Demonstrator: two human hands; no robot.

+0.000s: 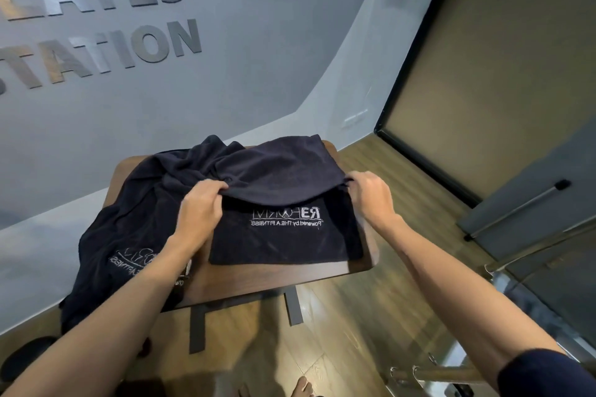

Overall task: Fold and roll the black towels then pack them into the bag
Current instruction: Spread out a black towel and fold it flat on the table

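Towel in work: black towel (283,190) lies on the right half of the small wooden table (245,280); its far half is lifted and doubled toward the near half, white embroidered logo (287,217) showing below the fold
Left hand: left hand (201,206) has fingers curled, pinching the left end of the folded edge
Right hand: right hand (371,192) has fingers curled over the right end of the same edge, gripping it; both hands hold the one towel, apart from each other
Other towels: heap of black towels (129,229) crumpled on the left of the table, touching the towel in work at its far left and spilling over the near-left table edge
In the way: left forearm crosses over the heap and covers part of a second logo (129,263) there
Surroundings: grey wall with raised lettering (106,16) behind the table; wood-pattern floor (354,300); glass door with a bar handle (516,209) at right
Cut off: wall lettering clipped at the left frame edge, only part readable
Hard to make out: number of towels in the heap cannot be told; a dark round shape (29,354) at lower left is unclear; bag not identified in this view
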